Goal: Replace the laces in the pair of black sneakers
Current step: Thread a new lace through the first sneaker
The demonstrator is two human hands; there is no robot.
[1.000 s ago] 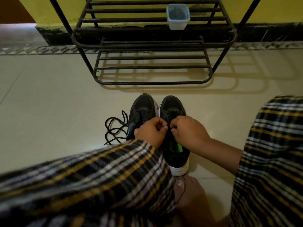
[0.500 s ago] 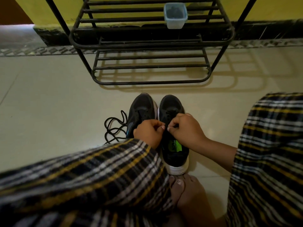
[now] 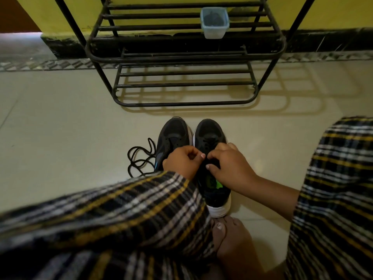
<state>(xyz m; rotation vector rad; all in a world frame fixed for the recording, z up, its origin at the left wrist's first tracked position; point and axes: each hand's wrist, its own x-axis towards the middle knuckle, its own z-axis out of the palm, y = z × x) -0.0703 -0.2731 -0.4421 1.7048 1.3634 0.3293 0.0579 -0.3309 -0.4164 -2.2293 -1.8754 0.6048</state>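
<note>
Two black sneakers stand side by side on the floor, toes pointing away from me. The left sneaker (image 3: 173, 136) is partly hidden behind my left hand (image 3: 182, 162). The right sneaker (image 3: 210, 136) has a white heel sole and a green insole patch. Both hands work over its lacing: my left hand has its fingers curled and pinches the lace at the middle, and my right hand (image 3: 230, 166) pinches the lace just beside it with the thumb below. A loose black lace (image 3: 139, 158) lies coiled on the floor left of the left sneaker.
A black metal shoe rack (image 3: 181, 57) stands against the yellow wall ahead, with a small clear plastic tub (image 3: 214, 23) on its upper shelf. My plaid-clad knees fill the lower left and right, and a bare foot (image 3: 228, 233) sits just behind the right sneaker's heel.
Both hands have shifted slightly toward the toe of the right sneaker and my right hand has turned, its thumb now showing below the lace. The sneakers and the loose lace have not moved.
</note>
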